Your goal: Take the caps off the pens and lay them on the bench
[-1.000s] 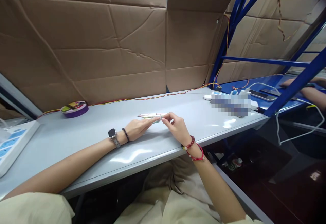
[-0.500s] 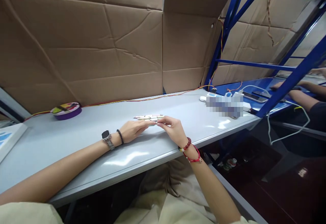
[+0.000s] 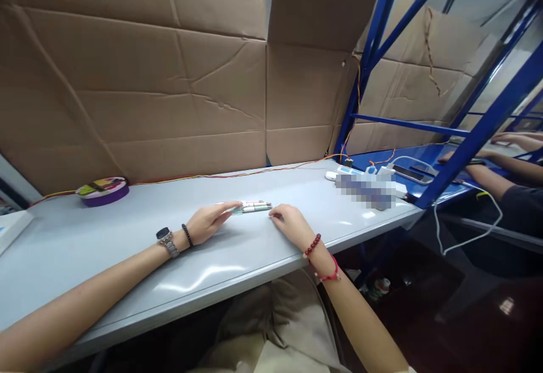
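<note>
1. Head view: several slim pens (image 3: 255,207) lie side by side on the desk (image 3: 139,215), about midway between its back and front edges, barrels running roughly along the back edge; exact count cannot be told
2. Left hand (image 3: 207,223): fingers extended and close together at the left ends of the pens, thumb lower; whether this grip pinches a barrel or merely rests against it cannot be told
3. Right hand (image 3: 292,225): fingers curled, just beside the right ends of the pens, slightly toward the front edge; nothing is seen held, and whether thumb and forefinger are pressed together cannot be told
4. Handling, as judged: pens light and stiff, barrels smooth, hence somewhat slippery and liable to roll; breakage unlikely under ordinary finger pressure
5. Hold, as judged: a single pen is best taken mid-barrel between thumb and forefinger; the row is best steadied from both ends with even, gentle pressure
6. Surroundings: purple-sided roll (image 3: 104,193) near the back edge, toward the left corner; thin wires (image 3: 203,176) along the back edge; blurred-out item (image 3: 365,192) near the right end
</note>
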A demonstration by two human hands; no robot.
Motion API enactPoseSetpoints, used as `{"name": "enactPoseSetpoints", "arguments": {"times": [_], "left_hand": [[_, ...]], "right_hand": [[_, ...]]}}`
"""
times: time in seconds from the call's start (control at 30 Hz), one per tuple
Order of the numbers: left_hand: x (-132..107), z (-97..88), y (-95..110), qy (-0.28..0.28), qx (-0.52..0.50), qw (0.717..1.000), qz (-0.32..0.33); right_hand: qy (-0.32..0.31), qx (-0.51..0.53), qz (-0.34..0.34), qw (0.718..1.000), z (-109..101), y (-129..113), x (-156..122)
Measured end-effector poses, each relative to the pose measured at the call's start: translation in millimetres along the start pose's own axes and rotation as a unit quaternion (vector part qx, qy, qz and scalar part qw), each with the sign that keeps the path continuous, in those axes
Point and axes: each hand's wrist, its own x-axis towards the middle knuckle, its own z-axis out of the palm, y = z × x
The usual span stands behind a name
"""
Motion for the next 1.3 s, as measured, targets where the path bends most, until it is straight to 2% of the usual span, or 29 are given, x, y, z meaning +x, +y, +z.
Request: {"name": "enactPoseSetpoints", "arguments": {"times": [0.13, 0.33, 0.5, 0.63, 0.9, 1.03, 1.13, 1.3], "left_hand": [[0, 4.1, 6, -0.008, 0.038, 0.998, -0.058], [2, 10.8, 12, -0.036, 0.035, 0.998, -0.034], [2, 10.6, 10, -0.034, 0.036, 0.998, -0.026], [4, 10.7, 9, -0.04, 0.035, 0.999, -0.001], [4, 11.1, 11, -0.025, 0.045, 0.999, 0.006], [3, 6.2, 16, 0.011, 0.068, 0.998, -0.001], [1, 0.5, 20, 0.053, 0.09, 0.995, -0.007], [10, -10.1, 41, 0.188, 0.165, 0.968, 0.002]], "right_hand": [[-0.061, -0.05, -0.022, 0.997, -1, 8, 1], [-0.113, -0.074, -0.053, 0.989, -19, 11, 6], [-0.117, -0.095, -0.071, 0.986, -32, 24, 32], [-0.169, -0.087, -0.09, 0.978, -28, 33, 45], [-0.142, -0.104, -0.09, 0.98, -12, 40, 40], [-0.134, -0.084, -0.108, 0.982, -10, 40, 42], [-0.112, -0.054, -0.12, 0.985, -17, 36, 45], [-0.014, -0.016, -0.123, 0.992, -34, 14, 35]]}}
